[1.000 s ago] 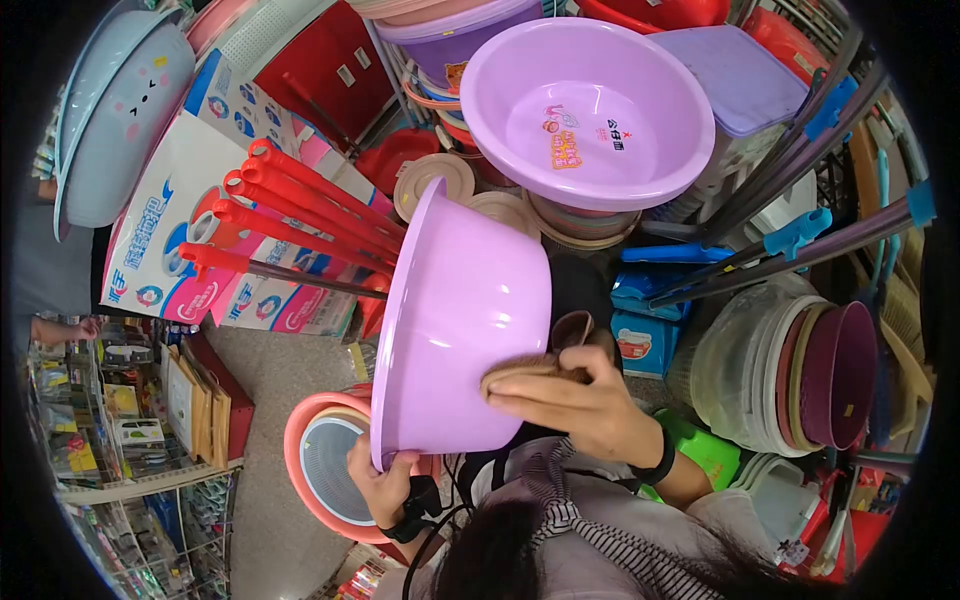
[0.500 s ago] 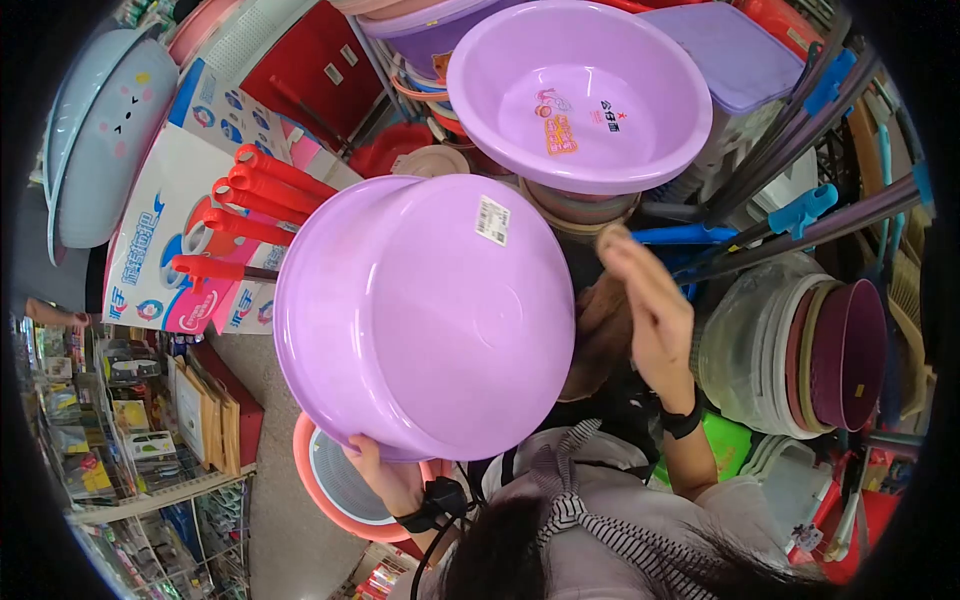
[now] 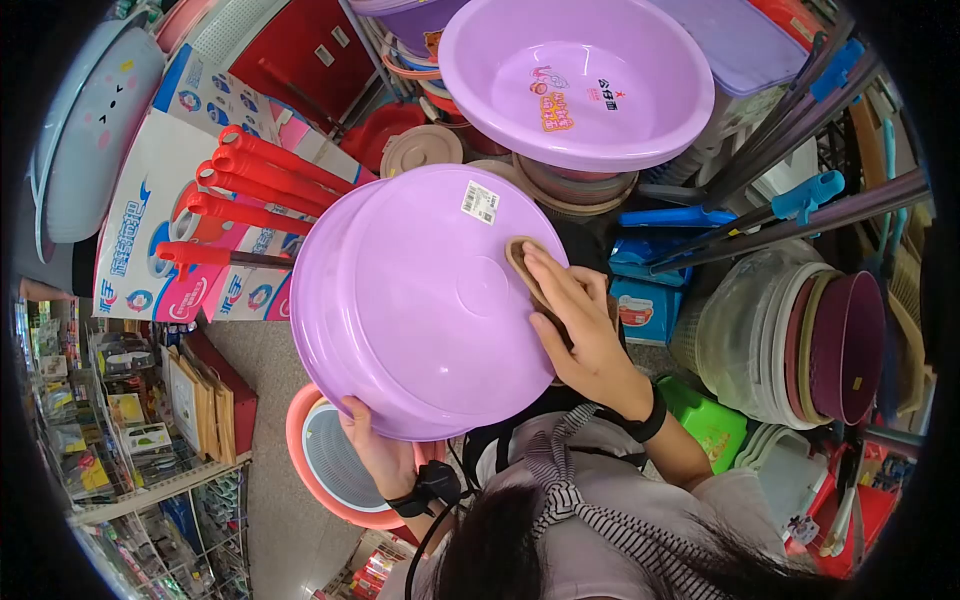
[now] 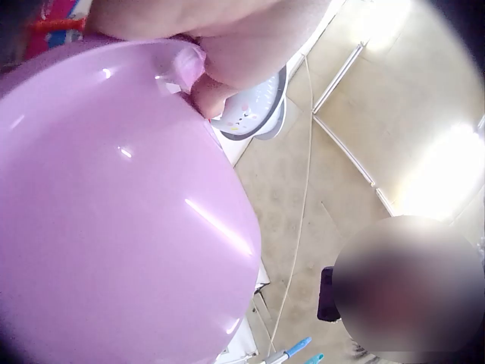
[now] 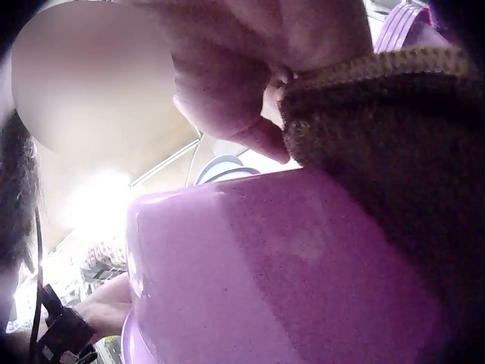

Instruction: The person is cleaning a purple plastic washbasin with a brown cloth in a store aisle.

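A purple basin (image 3: 430, 310) is held tilted in front of the body, its underside with a white label facing up in the head view. My left hand (image 3: 380, 450) grips its rim at the lower left, thumb on the outside. With my right hand (image 3: 590, 340) I hold a brown cloth (image 3: 525, 270) against the edge of the basin's base. In the left wrist view the basin wall (image 4: 129, 205) fills the left side, below the left hand (image 4: 250, 45). The right wrist view has the brown cloth (image 5: 386, 129) beside the right hand (image 5: 258, 61), over the basin (image 5: 227, 265).
Another purple basin (image 3: 580, 80) rests on stacked tubs ahead. Red-handled poles (image 3: 270, 180) stand at the left by a printed carton (image 3: 150, 220). Stacked buckets (image 3: 845, 350) and blue-clipped poles (image 3: 810, 195) are at the right. A pink basket (image 3: 300, 430) sits on the floor below.
The held basin has turned from its side so its base faces up. The right hand and cloth left its wall, swung away to the right, then came back onto the base edge.
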Demonstrator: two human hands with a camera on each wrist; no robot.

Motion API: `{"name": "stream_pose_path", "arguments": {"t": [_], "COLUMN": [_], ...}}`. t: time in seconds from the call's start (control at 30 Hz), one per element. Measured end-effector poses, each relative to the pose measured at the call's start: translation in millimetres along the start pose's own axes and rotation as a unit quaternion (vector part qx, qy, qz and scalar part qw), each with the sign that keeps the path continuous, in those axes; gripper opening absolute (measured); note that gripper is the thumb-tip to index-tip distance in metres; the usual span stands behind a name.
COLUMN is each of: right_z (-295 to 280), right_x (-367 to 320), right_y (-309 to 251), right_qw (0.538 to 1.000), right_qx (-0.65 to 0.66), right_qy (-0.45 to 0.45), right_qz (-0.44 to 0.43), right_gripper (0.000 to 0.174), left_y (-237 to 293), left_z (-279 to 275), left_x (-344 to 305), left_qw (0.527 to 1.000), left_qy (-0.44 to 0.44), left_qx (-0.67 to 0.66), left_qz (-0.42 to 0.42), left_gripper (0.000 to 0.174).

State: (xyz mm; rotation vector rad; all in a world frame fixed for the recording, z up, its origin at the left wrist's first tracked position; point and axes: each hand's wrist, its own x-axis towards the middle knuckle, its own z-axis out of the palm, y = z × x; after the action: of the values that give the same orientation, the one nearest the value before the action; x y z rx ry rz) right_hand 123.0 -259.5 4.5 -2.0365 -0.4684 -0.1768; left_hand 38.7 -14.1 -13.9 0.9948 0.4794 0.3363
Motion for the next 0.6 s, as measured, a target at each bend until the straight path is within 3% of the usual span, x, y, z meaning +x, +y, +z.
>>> {"name": "stream_pose_path", "arguments": {"t": [0.13, 0.2, 0.33, 0.6], "right_z": [7, 9, 11, -1], "right_x": [5, 6, 7, -16], "right_y": [1, 4, 3, 2], "right_qw": [1.0, 0.998, 0.999, 0.984], "right_qx": [0.008, -0.049, -0.031, 0.071], "right_qy": [0.012, -0.005, -0.009, -0.116], "right_qz": [0.017, -0.027, -0.035, -0.113], "right_gripper": [0.053, 0.054, 0.058, 0.059], "left_y": [3, 4, 3, 1], "left_z": [2, 2, 0, -10], "left_x": [1, 3, 5, 12], "left_qw": [1.0, 0.999, 1.0, 1.0], "left_qy": [-0.002, 0.003, 0.003, 0.015], "left_qx": [0.017, 0.031, 0.025, 0.026], "left_qz": [0.006, 0.013, 0.006, -0.002], "left_gripper": [0.045, 0.045, 0.045, 0.045]}}
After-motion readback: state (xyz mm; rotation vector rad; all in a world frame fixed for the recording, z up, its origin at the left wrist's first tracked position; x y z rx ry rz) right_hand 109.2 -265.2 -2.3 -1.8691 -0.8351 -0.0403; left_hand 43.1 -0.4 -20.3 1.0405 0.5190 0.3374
